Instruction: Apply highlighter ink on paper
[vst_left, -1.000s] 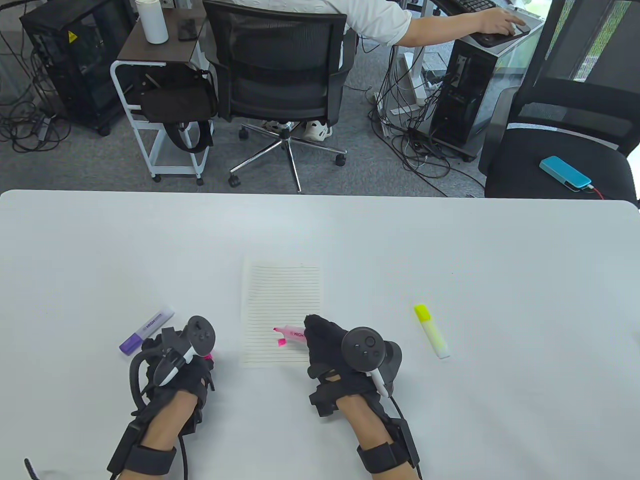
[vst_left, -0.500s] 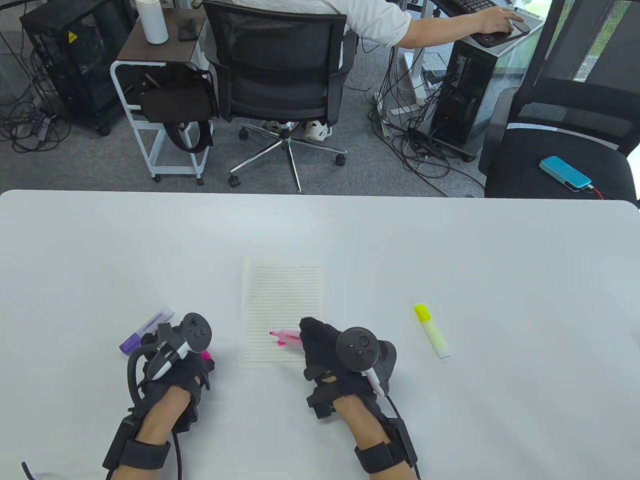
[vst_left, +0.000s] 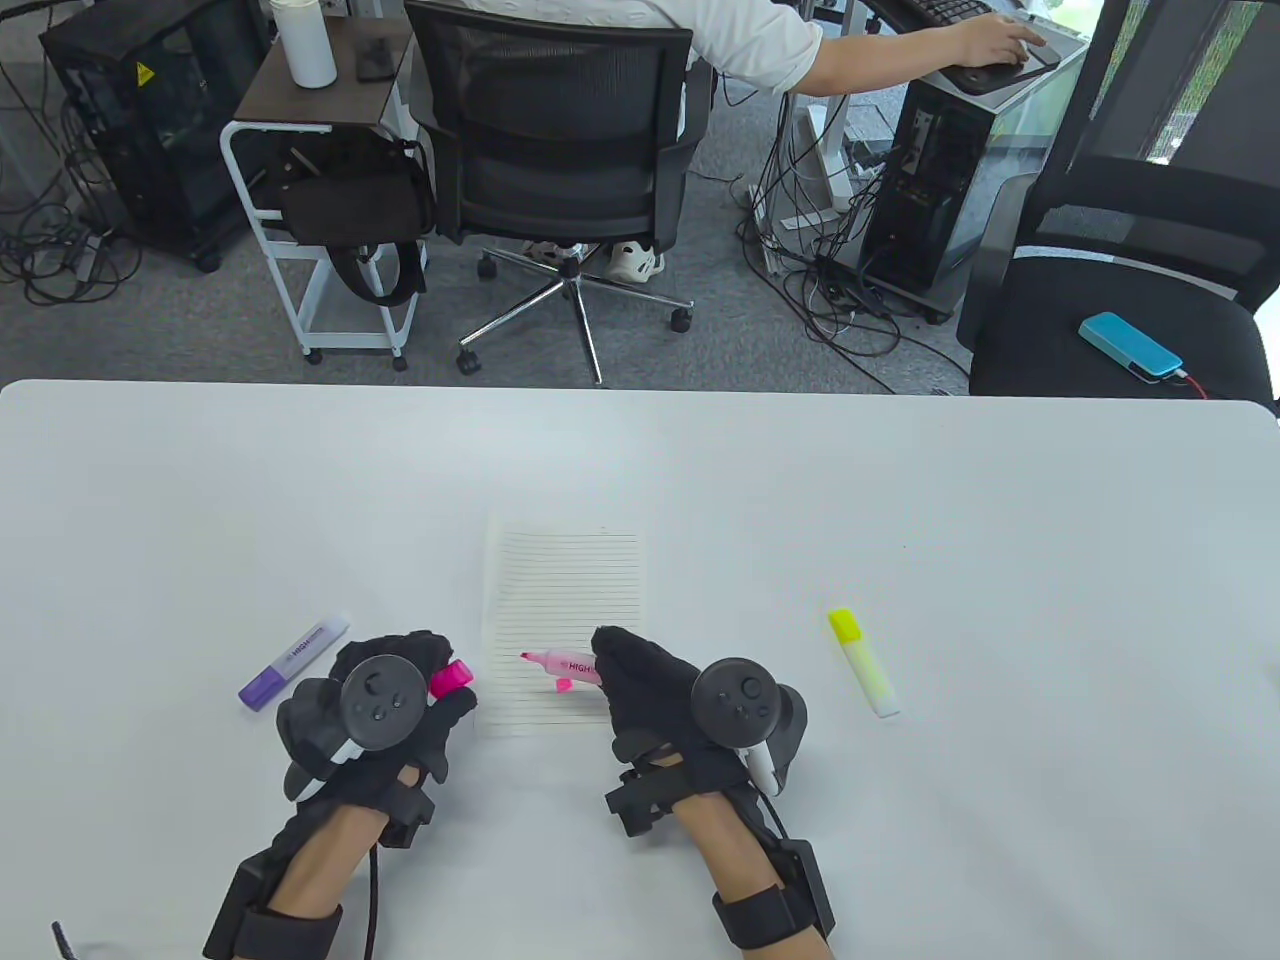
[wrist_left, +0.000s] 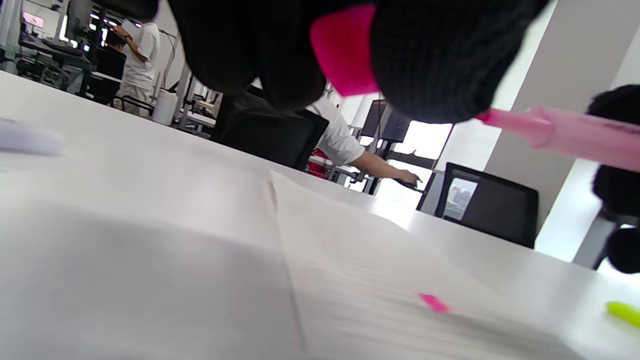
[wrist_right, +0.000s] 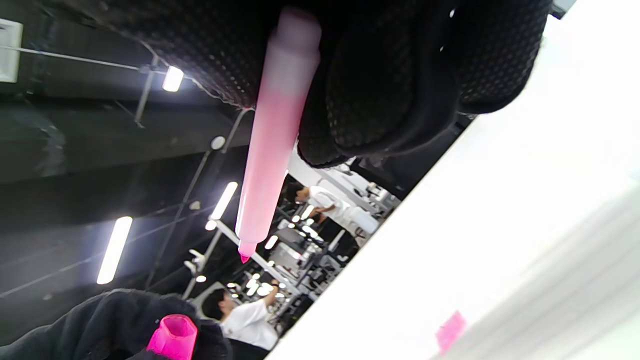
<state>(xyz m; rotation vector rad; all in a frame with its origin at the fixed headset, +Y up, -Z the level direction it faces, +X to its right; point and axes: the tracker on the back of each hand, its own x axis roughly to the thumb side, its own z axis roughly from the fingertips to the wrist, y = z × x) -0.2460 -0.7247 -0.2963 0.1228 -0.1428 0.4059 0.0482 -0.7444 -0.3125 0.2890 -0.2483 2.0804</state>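
Observation:
A lined sheet of paper (vst_left: 563, 600) lies on the white table (vst_left: 900, 500), with a small pink ink mark (vst_left: 564, 685) near its lower part; the mark also shows in the left wrist view (wrist_left: 434, 303). My right hand (vst_left: 650, 690) grips an uncapped pink highlighter (vst_left: 562, 664), tip pointing left, held above the paper; it also shows in the right wrist view (wrist_right: 272, 145). My left hand (vst_left: 390, 690) holds the pink cap (vst_left: 451, 679) just left of the paper's lower left corner.
A purple highlighter (vst_left: 293, 662) lies left of my left hand. A yellow highlighter (vst_left: 863, 662) lies right of my right hand. Office chairs, a cart and a seated person are beyond the table's far edge.
My left hand has moved right toward the paper and turned, so the pink cap now shows. The pink highlighter's tip has shifted left, away from the ink mark.

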